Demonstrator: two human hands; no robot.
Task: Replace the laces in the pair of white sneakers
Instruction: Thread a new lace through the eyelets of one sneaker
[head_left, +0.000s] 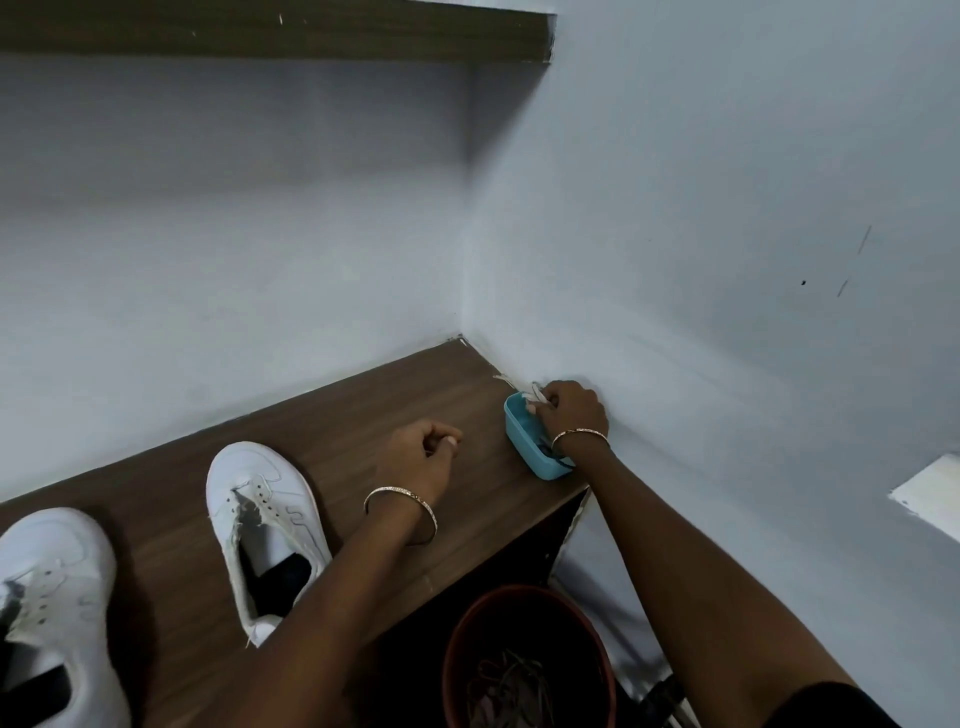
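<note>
Lace (535, 391) in grip of right hand (574, 413) over blue box (521, 435); left hand (423, 457) an empty fist.

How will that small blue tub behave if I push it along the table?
The blue tub looks like thin plastic, so probably light; it should slide easily on the smooth table. Low and wide, it seems unlikely to tip. The wall beside it would block it.

On the bench (363, 405), the left sneaker (52, 597) lies beside the right sneaker (265, 525); a tub (524, 441) sits far right against the wall (675, 312); a bucket (524, 654) stands below the near edge
</note>
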